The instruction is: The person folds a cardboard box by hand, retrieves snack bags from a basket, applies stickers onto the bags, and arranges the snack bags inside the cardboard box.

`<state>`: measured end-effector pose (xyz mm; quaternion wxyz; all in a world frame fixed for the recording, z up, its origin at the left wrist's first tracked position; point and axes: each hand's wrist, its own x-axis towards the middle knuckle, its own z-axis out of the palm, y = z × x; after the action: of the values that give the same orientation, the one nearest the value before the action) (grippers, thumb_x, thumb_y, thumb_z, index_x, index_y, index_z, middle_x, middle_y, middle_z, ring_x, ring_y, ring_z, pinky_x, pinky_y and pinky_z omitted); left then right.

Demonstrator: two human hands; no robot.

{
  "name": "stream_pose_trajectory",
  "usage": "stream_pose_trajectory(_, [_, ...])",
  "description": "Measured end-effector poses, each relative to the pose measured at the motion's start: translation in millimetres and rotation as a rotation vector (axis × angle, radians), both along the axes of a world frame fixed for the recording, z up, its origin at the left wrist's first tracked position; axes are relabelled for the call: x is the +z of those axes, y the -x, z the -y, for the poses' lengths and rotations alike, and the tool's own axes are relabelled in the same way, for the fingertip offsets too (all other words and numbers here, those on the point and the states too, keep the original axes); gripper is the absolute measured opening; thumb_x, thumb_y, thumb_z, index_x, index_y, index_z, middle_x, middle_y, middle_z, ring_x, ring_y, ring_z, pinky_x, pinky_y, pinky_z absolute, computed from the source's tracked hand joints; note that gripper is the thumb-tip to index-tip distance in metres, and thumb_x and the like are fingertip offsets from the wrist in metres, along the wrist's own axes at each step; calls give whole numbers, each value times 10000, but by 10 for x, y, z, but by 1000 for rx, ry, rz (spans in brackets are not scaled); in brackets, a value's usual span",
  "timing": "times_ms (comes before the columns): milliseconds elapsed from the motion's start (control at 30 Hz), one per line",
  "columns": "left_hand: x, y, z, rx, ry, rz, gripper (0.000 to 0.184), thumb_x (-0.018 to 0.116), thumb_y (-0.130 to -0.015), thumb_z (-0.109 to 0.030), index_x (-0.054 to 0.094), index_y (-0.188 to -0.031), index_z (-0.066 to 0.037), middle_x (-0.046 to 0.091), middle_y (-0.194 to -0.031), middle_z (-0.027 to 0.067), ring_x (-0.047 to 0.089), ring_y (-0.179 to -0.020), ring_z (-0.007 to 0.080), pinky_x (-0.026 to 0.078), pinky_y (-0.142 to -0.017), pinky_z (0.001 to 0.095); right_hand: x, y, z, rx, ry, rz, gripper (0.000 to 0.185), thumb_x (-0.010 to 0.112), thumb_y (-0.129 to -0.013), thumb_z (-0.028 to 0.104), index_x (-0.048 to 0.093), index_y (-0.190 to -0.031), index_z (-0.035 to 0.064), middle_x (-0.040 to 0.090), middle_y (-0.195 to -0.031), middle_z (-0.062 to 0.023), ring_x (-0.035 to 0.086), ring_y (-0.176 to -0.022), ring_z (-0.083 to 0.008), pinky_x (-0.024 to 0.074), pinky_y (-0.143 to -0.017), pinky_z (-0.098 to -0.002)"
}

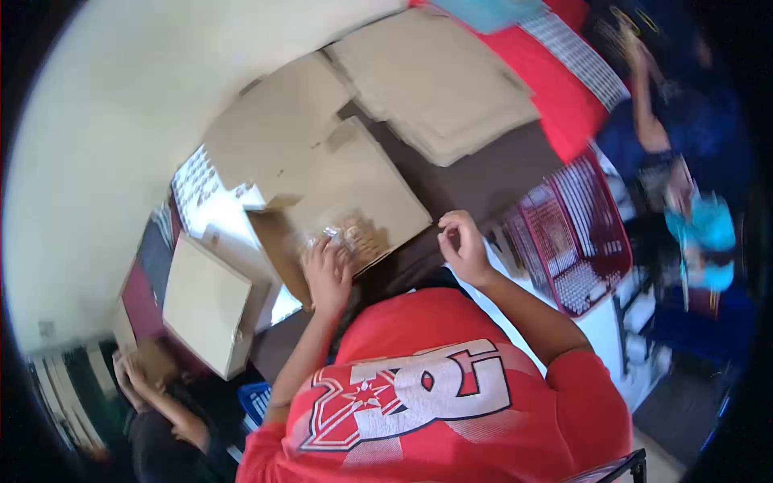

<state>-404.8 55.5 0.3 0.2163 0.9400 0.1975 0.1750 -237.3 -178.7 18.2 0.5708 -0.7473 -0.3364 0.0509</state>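
My left hand [326, 274] reaches into an open cardboard box [362, 169], its fingers stretched out over a clear plastic packet [350, 235]. Small brownish items show through the plastic, too blurred to name. The fingertips seem to touch the packet without wrapping round it. To the right of the box's edge, my right hand [467, 248] hovers above the dark table with fingers bent. A gap shows between its thumb and fingers, and nothing is visible in it.
Flat cardboard sheets [435, 80] lie at the back of the table [483, 169]. At right stands a dark red plastic basket [616, 233]; at left, a closed carton [205, 302]. Other people work at the lower left [169, 419] and the far right [684, 121].
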Motion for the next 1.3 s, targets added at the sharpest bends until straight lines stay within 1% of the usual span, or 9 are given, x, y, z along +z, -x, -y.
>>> stream_pose_trajectory(267, [-68, -59, 744, -501, 176, 169, 251, 548, -706, 31, 616, -931, -59, 606, -992, 129, 541, -965, 314, 407, -828, 426, -922, 953, 1396, -300, 320, -376, 256, 584, -825, 44, 480, -1058, 28, 523, -954, -156, 568, -833, -255, 473, -745, -348])
stream_pose_trajectory(433, [-129, -695, 1687, -1100, 318, 4, 174, 559, -795, 16, 628, -931, -68, 641, -856, 91, 608, -828, 290, 433, -755, 390, -1329, 1233, 2543, -657, 340, -388, 246, 580, -820, 52, 486, -1046, 24, 539, -983, -164, 582, -898, -300, 483, -768, -376])
stream_pose_trajectory(533, [-213, -1005, 2280, -1181, 376, -169, 160, 568, -816, 2, 627, -949, -63, 646, -838, 94, 615, -808, 289, 444, -733, 383, -1322, 1084, 3107, -932, 253, -388, 174, 552, -817, 17, 513, -986, 14, 550, -882, -166, 592, -851, -291, 477, -755, -375])
stream_pose_trajectory(633, [-587, -1315, 2814, -1103, 522, -315, 138, 549, -870, -37, 620, -988, -48, 657, -858, 91, 628, -776, 226, 468, -738, 323, -1380, 743, 3669, -1098, 178, -218, 154, 535, -804, 3, 522, -958, -2, 554, -895, -186, 591, -849, -338, 467, -748, -391])
stream_pose_trajectory(767, [-936, -1775, 3596, -808, 947, -555, 156, 487, -942, -68, 599, -1035, -13, 653, -879, 69, 609, -795, 134, 471, -767, 260, -1744, 323, 4315, -1178, 35, -486, 137, 556, -851, 85, 546, -947, -12, 614, -862, -183, 619, -819, -332, 470, -737, -394])
stream_pose_trajectory(1033, [-1846, -2959, 4649, -845, 930, -625, 206, 432, -963, -121, 588, -1076, -49, 654, -949, 44, 591, -816, 107, 451, -739, 248, -2744, -249, 5164, -1155, -158, -1105, 289, 574, -856, 238, 629, -1014, 2, 663, -871, -133, 622, -789, -210, 476, -736, -337])
stream_pose_trajectory(1167, [-2470, -3411, 4989, -653, 955, -794, 217, 446, -952, -127, 593, -1101, -71, 653, -977, 34, 593, -823, 104, 457, -740, 251, -3242, -505, 5263, -1231, -268, -1258, 327, 556, -863, 275, 638, -1008, -6, 655, -941, -171, 625, -872, -264, 473, -779, -378])
stream_pose_trajectory(1233, [-2723, -3576, 5124, -492, 857, -925, 235, 494, -932, -147, 595, -1137, -94, 651, -1002, 21, 598, -842, 108, 461, -752, 257, -3645, -559, 5235, -1152, -12, -1110, 325, 569, -860, 279, 644, -1022, 7, 644, -1024, -193, 613, -962, -331, 465, -843, -410])
stream_pose_trajectory(1300, [-3522, -3823, 5146, -593, 775, -883, 263, 521, -918, -157, 587, -1165, -95, 645, -1022, 32, 598, -872, 129, 463, -769, 274, -3967, -708, 5158, -1174, 142, -1058, 352, 569, -861, 295, 626, -1050, 4, 640, -1038, -170, 608, -963, -294, 472, -832, -379])
